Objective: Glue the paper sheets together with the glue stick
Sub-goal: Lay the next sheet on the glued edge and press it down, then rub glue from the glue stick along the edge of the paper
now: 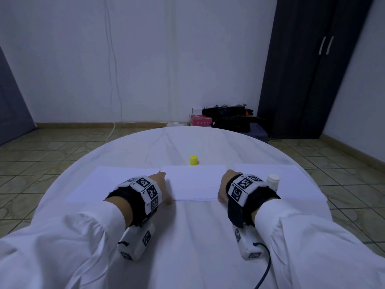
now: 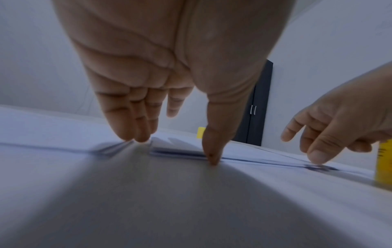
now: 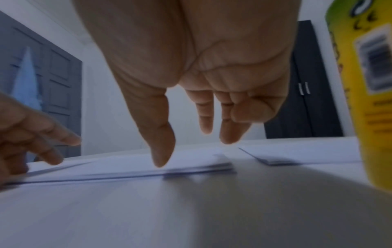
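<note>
- Two hands flank the middle paper stack [image 1: 193, 182] at the centre of the head view, the left hand [image 1: 162, 188] on its left edge and the right hand [image 1: 224, 188] on its right edge.
- Left grip: fingers straight and pointing down; in the left wrist view the thumb tip [image 2: 212, 159] presses the stack's near edge and the fingertips [image 2: 135, 135] touch paper. It is spread out and clasps nothing.
- Right grip: the same, with relaxed fingers fanned downward in the right wrist view, the thumb [image 3: 161, 151] just over the sheets and nothing clasped.
- The glue stick [image 1: 273, 181] stands upright just right of the right wrist, lower right of centre, its white top peeking past the wristband; its yellow body fills the right wrist view's right edge, cut off.
- The yellow cap [image 1: 193, 160] sits on the counter [image 1: 187, 236] just beyond the stack's far edge.
- More sheets lie on the left [image 1: 116, 180] and on the right [image 1: 291, 180].
- Both wrist views are blurred; I cannot tell whether the right thumb touches the paper.
</note>
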`<state>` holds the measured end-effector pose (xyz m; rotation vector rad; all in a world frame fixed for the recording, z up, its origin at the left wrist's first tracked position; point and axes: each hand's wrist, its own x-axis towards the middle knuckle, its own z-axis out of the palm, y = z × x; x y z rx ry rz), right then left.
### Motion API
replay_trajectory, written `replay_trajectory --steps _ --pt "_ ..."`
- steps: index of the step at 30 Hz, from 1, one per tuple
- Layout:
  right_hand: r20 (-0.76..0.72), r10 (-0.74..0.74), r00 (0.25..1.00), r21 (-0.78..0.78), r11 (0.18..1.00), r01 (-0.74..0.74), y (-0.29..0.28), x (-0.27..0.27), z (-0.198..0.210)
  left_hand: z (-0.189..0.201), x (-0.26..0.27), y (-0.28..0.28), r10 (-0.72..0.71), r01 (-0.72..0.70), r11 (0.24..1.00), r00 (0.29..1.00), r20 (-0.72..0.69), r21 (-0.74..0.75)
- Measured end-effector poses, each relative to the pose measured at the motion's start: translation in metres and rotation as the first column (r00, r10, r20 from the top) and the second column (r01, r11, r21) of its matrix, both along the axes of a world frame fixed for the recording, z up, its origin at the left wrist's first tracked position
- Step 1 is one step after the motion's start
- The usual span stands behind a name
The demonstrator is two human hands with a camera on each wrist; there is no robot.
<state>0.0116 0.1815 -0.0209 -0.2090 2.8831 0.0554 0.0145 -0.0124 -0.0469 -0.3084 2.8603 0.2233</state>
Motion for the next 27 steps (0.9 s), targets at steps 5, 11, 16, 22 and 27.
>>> replay_trajectory --steps 5,11,16,22,27 --pt "0.130 -0.016 0.991 0.036 0.999 0.012 -0.001 0.019 -0.010 0.004 0.015 0.015 -0.107 0.105 0.993 0.994 -0.038 -0.053" --pt "0.213 0.067 0.975 0.080 0.993 -0.086 0.042 0.052 -0.020 0.013 0.020 0.054 -0.254 0.250 0.963 0.966 -0.037 -0.102" --pt "0.261 0.108 0.959 0.137 0.980 -0.147 0.088 0.063 -0.012 0.025 0.006 0.094 -0.325 0.319 0.942 0.945 -0.042 -0.100" --pt "0.222 -0.080 0.972 0.250 0.968 0.022 0.133 0.040 0.003 0.033 -0.024 0.141 -0.404 0.398 0.909 0.915 -0.024 -0.125" --pt "0.149 -0.057 0.987 0.290 0.957 0.012 0.157 0.004 0.008 0.029 -0.058 0.173 -0.403 0.404 0.898 0.914 0.037 -0.175"
